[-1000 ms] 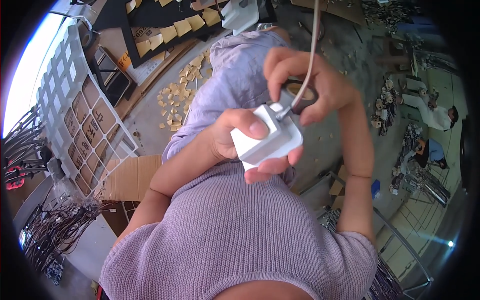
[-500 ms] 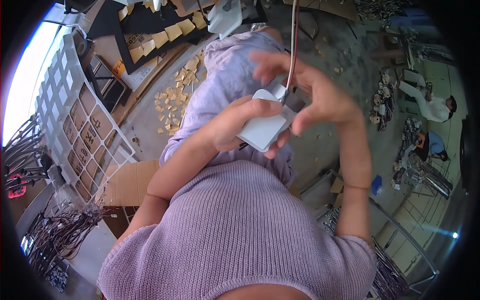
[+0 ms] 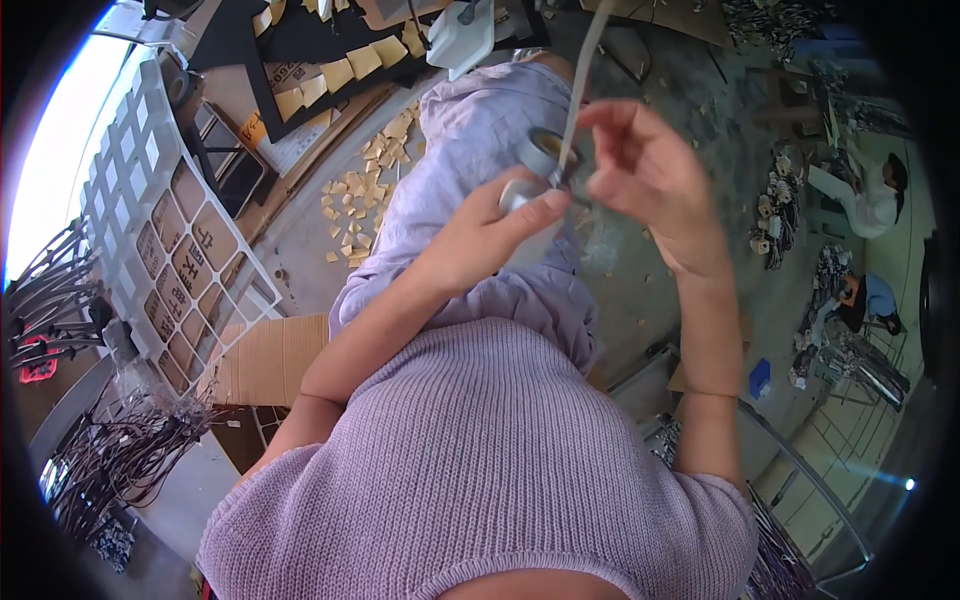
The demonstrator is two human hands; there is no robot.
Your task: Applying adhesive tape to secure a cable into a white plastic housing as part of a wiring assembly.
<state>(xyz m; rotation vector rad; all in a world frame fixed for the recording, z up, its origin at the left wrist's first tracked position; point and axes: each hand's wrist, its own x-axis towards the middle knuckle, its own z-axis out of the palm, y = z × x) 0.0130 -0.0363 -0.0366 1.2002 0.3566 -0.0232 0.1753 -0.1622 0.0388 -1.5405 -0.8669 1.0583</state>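
Note:
My left hand (image 3: 480, 235) grips a white power adapter (image 3: 517, 190) in front of my chest, with the thumb pressed over its top. A grey cable (image 3: 583, 70) rises from it to the upper edge of the view. My right hand (image 3: 645, 170) pinches this cable near its lower end with thumb and forefinger, the other fingers spread. A round grey piece with a dark centre (image 3: 543, 150) sits where the cable meets the adapter. Most of the adapter's body is hidden by my fingers. Below lie my lilac trousers and knitted top.
A white grid tray (image 3: 150, 200) with brown pieces leans at left. Tan chips (image 3: 360, 190) are scattered on the floor beside a cardboard box (image 3: 270, 355). Black cable bundles (image 3: 100, 450) lie lower left. Another white adapter (image 3: 460, 35) lies at top. Other people (image 3: 870, 200) sit at right.
Both hands rose and the adapter turned from face-on to edge-on. My right hand shifted from clasping the plug end to pinching the cable with fingers spread.

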